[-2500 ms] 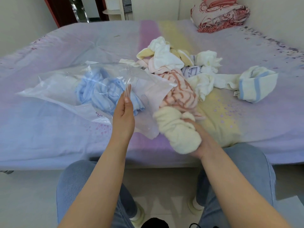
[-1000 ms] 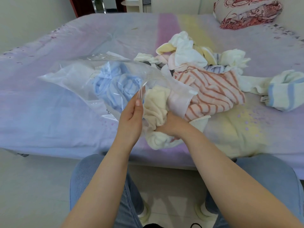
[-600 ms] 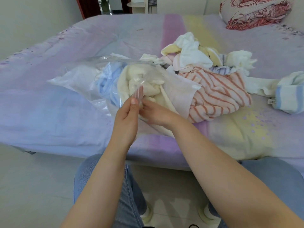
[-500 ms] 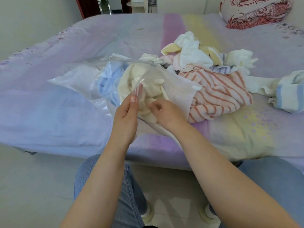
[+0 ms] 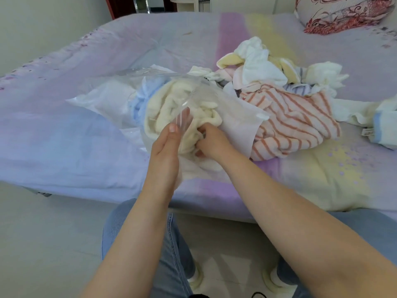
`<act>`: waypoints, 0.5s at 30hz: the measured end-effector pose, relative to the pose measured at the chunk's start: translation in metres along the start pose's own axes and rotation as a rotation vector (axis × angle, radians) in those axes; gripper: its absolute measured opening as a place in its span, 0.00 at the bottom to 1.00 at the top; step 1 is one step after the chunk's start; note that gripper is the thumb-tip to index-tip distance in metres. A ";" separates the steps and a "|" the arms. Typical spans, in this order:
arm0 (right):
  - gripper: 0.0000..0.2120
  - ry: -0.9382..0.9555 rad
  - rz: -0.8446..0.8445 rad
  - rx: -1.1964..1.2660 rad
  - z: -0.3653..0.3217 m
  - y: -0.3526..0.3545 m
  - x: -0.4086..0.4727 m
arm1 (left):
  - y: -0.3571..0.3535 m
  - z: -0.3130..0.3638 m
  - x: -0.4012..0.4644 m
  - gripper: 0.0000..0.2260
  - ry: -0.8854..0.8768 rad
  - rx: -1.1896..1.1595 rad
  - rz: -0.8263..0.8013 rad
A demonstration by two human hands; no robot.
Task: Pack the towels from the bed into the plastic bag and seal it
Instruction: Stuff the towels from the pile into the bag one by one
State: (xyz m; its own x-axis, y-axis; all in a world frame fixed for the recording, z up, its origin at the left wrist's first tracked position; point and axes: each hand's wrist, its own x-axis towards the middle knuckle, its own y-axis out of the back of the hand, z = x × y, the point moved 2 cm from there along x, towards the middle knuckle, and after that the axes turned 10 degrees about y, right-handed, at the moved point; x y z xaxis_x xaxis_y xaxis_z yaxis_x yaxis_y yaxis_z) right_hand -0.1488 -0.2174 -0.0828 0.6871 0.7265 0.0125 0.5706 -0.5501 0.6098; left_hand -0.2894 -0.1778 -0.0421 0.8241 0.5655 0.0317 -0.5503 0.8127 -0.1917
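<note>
My left hand (image 5: pixel 165 151) pinches the upper lip of the clear plastic bag (image 5: pixel 103 97) between thumb and fingers, lifting its mouth open near the front edge of the pastel purple-and-yellow bed (image 5: pixel 64 151). My right hand (image 5: pixel 211 139) is curled tight around the cream fluffy towel (image 5: pixel 171 102), knuckles at the bag's mouth; most of that towel sits inside the bag, with a fold bunched under my fingers at the opening. Deeper in the bag, toward its closed end on the left, lies a pale blue towel (image 5: pixel 139 100). The bag lies flat on the bed, its mouth facing my right.

Just beside the mouth, touching the bag's white flap, is a white towel with orange-red stripes (image 5: pixel 296 117). Behind it lies a heap of white, yellow and pink towels (image 5: pixel 260 65). At the right edge of the bed lies a white towel with a blue band (image 5: pixel 384 125). A red-patterned folded quilt (image 5: pixel 343 11) rests at the far right corner.
</note>
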 end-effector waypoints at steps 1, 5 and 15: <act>0.13 -0.029 -0.053 0.051 -0.004 -0.010 0.015 | 0.003 0.003 0.000 0.15 -0.005 -0.014 -0.002; 0.13 -0.017 -0.218 0.264 -0.033 -0.035 0.055 | 0.018 0.011 0.006 0.15 -0.014 -0.048 0.010; 0.22 0.157 -0.082 0.139 -0.022 -0.004 -0.004 | 0.015 0.008 0.015 0.23 0.010 -0.011 0.035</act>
State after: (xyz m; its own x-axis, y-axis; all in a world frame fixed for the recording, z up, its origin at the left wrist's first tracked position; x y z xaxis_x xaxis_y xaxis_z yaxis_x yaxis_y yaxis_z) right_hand -0.1639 -0.2093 -0.0675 0.5634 0.8204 0.0975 0.6855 -0.5300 0.4992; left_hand -0.2860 -0.1563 -0.0365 0.8057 0.5922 0.0147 -0.5775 0.7907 -0.2032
